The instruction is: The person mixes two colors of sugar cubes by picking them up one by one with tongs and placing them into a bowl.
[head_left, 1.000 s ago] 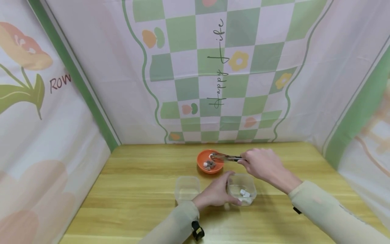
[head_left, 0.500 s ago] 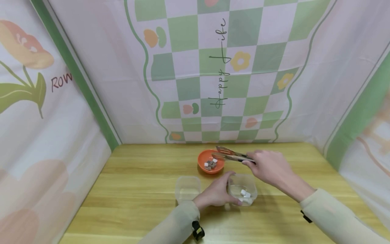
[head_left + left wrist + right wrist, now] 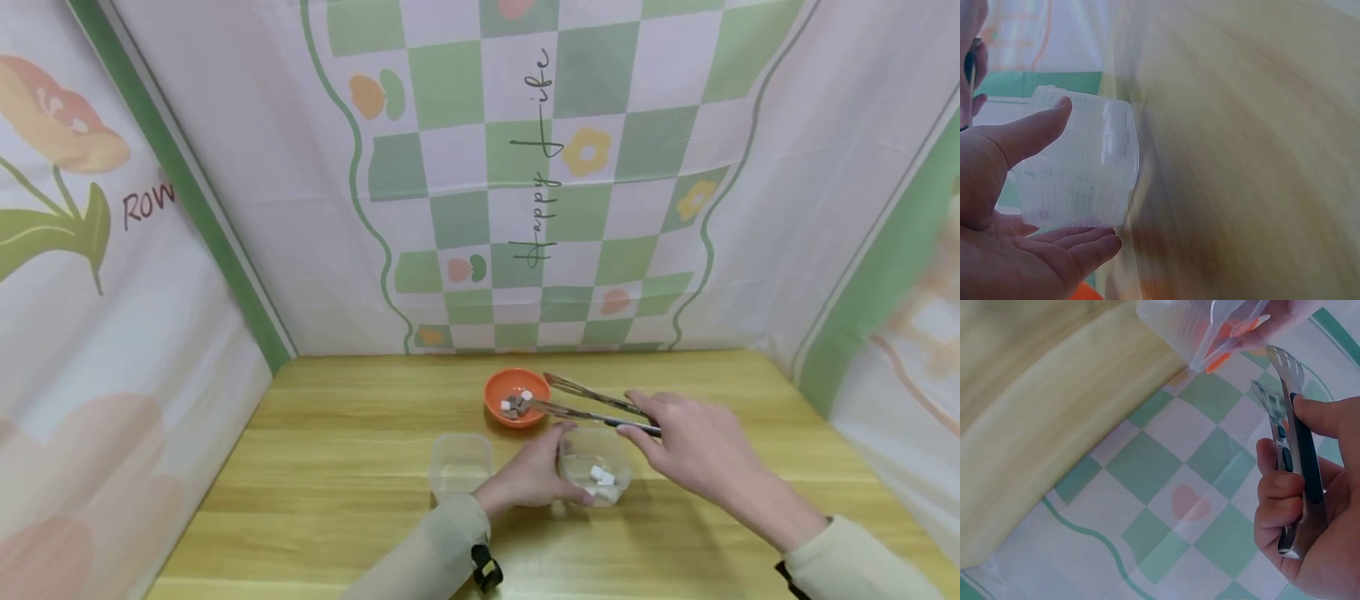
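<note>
My right hand (image 3: 697,437) grips a pair of metal tongs (image 3: 592,412) with dark handle pads. Their arms are spread, one tip by the rim of the orange bowl (image 3: 495,410) and nothing between them. In the bowl lie several brown cubes (image 3: 513,407) and a few white cubes (image 3: 527,396). My left hand (image 3: 528,475) holds a clear plastic container (image 3: 618,454) from its left side, thumb and fingers on two of its walls, as the left wrist view also shows. Several white cubes (image 3: 602,477) sit at the bottom of that container.
A second clear container (image 3: 461,458) stands left of my left hand, partly behind my wrist. The wooden table (image 3: 337,467) meets a printed cloth backdrop (image 3: 517,208) at its far edge, with cloth walls on both sides.
My right hand has drawn back to the right and nearer with the tongs, whose arms have spread apart. A white cube at their tips has dropped into the bowl. My left hand stays put.
</note>
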Tool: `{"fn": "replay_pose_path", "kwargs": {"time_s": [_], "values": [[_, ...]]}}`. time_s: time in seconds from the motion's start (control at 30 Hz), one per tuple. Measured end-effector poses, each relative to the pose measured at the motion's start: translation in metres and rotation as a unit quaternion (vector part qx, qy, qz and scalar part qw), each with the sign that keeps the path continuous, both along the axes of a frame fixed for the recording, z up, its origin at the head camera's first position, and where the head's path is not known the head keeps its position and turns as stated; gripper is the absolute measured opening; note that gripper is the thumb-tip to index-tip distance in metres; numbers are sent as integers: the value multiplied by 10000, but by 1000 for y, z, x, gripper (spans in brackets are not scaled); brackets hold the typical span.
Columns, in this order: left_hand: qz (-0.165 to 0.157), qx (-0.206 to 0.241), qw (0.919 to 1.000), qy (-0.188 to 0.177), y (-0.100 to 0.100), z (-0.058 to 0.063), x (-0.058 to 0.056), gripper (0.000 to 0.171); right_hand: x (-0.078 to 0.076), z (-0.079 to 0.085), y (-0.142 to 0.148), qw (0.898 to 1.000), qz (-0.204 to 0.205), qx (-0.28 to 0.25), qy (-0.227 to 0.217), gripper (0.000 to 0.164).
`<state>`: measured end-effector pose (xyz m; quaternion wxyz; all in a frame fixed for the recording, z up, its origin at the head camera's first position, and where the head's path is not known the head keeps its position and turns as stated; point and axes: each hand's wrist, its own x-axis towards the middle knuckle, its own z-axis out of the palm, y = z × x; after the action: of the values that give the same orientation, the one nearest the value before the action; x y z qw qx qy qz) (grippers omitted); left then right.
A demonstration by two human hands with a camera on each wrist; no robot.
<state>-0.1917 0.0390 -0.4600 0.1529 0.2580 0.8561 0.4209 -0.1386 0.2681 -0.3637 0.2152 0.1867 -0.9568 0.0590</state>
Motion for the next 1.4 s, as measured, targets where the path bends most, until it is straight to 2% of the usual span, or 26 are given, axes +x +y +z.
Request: {"fn": "replay_pose_path", "kwargs": {"time_s": [0.27,0.47,0.57,0.8,0.97,1.17,1.33,1.4], "values": [[105,-23,9999,14,2,-2,0,112,16,-13,6,9968,176,-468,624,29],[136,13,9999,15,4,-2,1,111,22,-18,12,9927,282,-486,1064,30],[112,4,9999,58,4,-1,0,111,27,-17,14,9939,202,-503,962,33],[123,-57,9999,74,6,-3,-1,113,35,-11,19,9975,-241,-571,344,40],[105,14,9999,49,6,-5,-1,115,38,-6,24,9976,-324,-513,341,45],[57,93,9999,-1,5,-2,-2,117,38,2,35,9986,-188,-123,472,40],[34,64,10000,34,5,0,-3,111,41,12,37,9991,-139,324,243,25],[34,79,9999,60,5,-1,-2,111,41,17,35,9987,-147,466,127,26]]}}
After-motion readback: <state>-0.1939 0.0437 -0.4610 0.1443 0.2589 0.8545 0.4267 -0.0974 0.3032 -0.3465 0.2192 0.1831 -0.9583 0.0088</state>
